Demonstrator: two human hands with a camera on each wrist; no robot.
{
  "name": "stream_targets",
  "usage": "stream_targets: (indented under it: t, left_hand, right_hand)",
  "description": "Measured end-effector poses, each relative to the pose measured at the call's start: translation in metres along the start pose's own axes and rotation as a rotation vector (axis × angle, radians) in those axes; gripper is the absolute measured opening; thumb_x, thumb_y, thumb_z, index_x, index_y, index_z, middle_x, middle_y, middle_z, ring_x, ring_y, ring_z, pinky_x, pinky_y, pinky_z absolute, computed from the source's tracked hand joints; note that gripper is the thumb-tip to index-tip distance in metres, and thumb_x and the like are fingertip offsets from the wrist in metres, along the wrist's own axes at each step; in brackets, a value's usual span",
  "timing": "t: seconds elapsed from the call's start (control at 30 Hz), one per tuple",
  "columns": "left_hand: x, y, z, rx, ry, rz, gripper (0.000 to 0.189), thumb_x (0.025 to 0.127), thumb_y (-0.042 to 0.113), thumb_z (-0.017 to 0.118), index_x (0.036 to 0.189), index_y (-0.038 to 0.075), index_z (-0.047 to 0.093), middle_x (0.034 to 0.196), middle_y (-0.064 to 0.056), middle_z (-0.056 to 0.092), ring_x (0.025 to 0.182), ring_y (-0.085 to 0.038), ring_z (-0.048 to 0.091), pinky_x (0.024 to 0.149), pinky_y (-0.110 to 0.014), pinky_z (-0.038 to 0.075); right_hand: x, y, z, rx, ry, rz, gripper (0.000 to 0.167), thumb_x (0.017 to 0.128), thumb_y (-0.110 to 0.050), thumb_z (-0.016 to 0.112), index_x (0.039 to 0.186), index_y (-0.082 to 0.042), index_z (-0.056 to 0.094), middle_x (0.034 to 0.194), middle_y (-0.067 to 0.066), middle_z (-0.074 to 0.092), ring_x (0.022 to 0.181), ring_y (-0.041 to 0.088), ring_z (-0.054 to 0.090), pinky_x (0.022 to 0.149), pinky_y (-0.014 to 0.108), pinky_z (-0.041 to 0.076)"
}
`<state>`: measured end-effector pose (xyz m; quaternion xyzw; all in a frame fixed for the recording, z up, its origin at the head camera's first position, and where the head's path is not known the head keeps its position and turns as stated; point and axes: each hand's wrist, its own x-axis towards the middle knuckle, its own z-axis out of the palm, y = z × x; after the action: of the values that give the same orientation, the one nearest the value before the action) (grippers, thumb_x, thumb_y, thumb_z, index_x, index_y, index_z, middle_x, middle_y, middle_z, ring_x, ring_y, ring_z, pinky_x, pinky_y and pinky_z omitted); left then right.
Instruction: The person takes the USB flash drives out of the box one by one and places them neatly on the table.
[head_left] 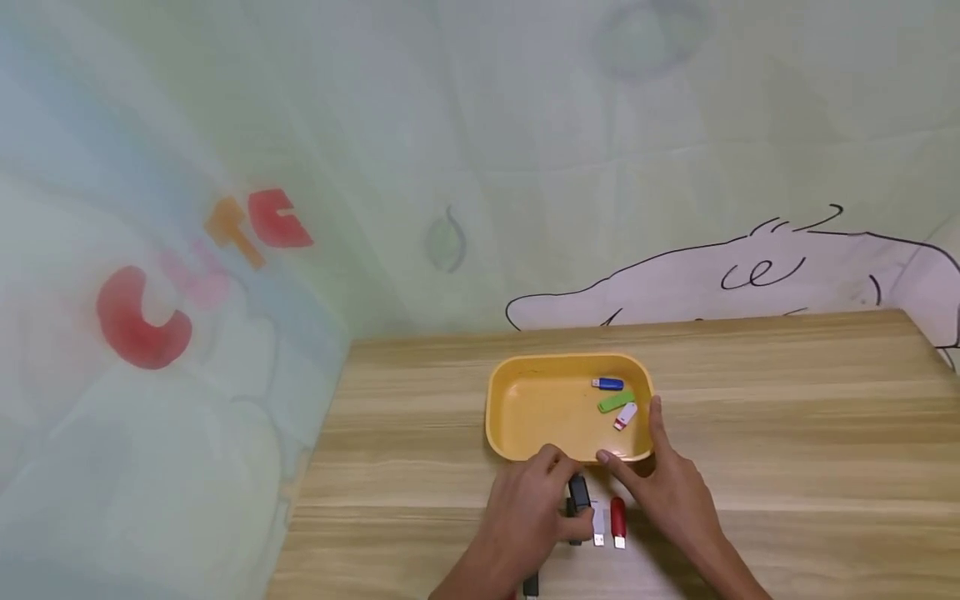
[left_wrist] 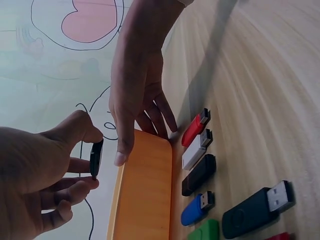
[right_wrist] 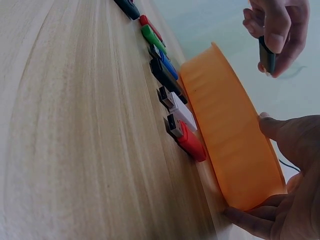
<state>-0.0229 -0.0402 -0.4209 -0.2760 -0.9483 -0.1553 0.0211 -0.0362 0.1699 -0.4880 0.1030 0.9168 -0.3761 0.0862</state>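
My left hand (head_left: 521,508) pinches a black USB stick (left_wrist: 96,159) between thumb and fingers, raised by the near side of a yellow plastic box (head_left: 490,408). With the thumb on the rim and the other fingers along the outer wall, my right hand (head_left: 678,492) holds the box's near right corner. Inside, toward the right end, lie a blue USB stick (head_left: 609,384), a green one (head_left: 613,402) and a white-and-red one (head_left: 626,415). Outside the near wall, a red stick (head_left: 618,517) and a white stick (right_wrist: 183,112) lie side by side.
The row continues leftward with a black stick (left_wrist: 199,175), a blue stick (left_wrist: 194,212) and a green stick (left_wrist: 204,231). Closer to me lies another black stick (left_wrist: 250,215), beside a partly visible red one (left_wrist: 280,237). A printed cloth (head_left: 420,167) hangs behind the wooden table (head_left: 810,467).
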Motion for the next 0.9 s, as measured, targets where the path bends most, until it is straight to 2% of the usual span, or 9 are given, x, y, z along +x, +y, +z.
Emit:
stream_targets:
  t: [0.17, 0.4, 0.6, 0.8, 0.9]
  left_hand:
    - [-0.006, -0.001, 0.002, 0.001, 0.024, 0.030, 0.040, 0.082, 0.042, 0.089, 0.110, 0.016, 0.076, 0.095, 0.008, 0.062, 0.069, 0.002, 0.046, 0.057, -0.012, 0.035]
    - [-0.015, -0.004, 0.002, -0.033, -0.032, 0.024, 0.040, 0.083, 0.041, 0.087, 0.113, 0.018, 0.076, 0.097, 0.009, 0.063, 0.072, 0.003, 0.045, 0.060, -0.011, 0.036]
    - [-0.027, -0.008, 0.004, 0.003, -0.016, 0.058, 0.039, 0.083, 0.044, 0.087, 0.111, 0.018, 0.076, 0.096, 0.010, 0.062, 0.070, 0.006, 0.045, 0.060, -0.010, 0.036]
    - [-0.036, -0.010, 0.007, -0.036, -0.067, 0.018, 0.042, 0.084, 0.045, 0.087, 0.114, 0.018, 0.077, 0.100, 0.010, 0.063, 0.068, 0.006, 0.043, 0.060, -0.011, 0.036]
    - [-0.041, -0.012, 0.010, -0.036, -0.061, 0.021, 0.041, 0.083, 0.045, 0.088, 0.113, 0.019, 0.077, 0.101, 0.010, 0.065, 0.067, 0.007, 0.044, 0.059, -0.010, 0.036]
  right_hand:
    - [0.001, 0.000, 0.000, -0.006, 0.000, 0.002, 0.129, 0.087, -0.082, 0.064, 0.170, -0.018, -0.012, 0.149, 0.039, 0.051, 0.096, 0.035, 0.067, 0.085, 0.054, 0.056]
    - [0.001, -0.001, 0.002, -0.012, -0.002, 0.013, 0.129, 0.087, -0.081, 0.064, 0.170, -0.018, -0.012, 0.154, 0.038, 0.045, 0.104, 0.041, 0.068, 0.090, 0.057, 0.057]
    - [0.002, -0.001, 0.003, -0.008, -0.002, 0.016, 0.128, 0.088, -0.080, 0.066, 0.170, -0.018, -0.011, 0.154, 0.039, 0.044, 0.102, 0.040, 0.067, 0.088, 0.056, 0.057]
    - [0.000, -0.001, 0.002, -0.004, -0.007, 0.017, 0.127, 0.088, -0.081, 0.064, 0.169, -0.019, -0.013, 0.156, 0.039, 0.041, 0.116, 0.048, 0.066, 0.094, 0.061, 0.055]
    - [-0.001, -0.001, 0.002, 0.007, -0.001, 0.004, 0.127, 0.088, -0.082, 0.063, 0.170, -0.019, -0.011, 0.153, 0.041, 0.044, 0.113, 0.047, 0.068, 0.093, 0.061, 0.055]
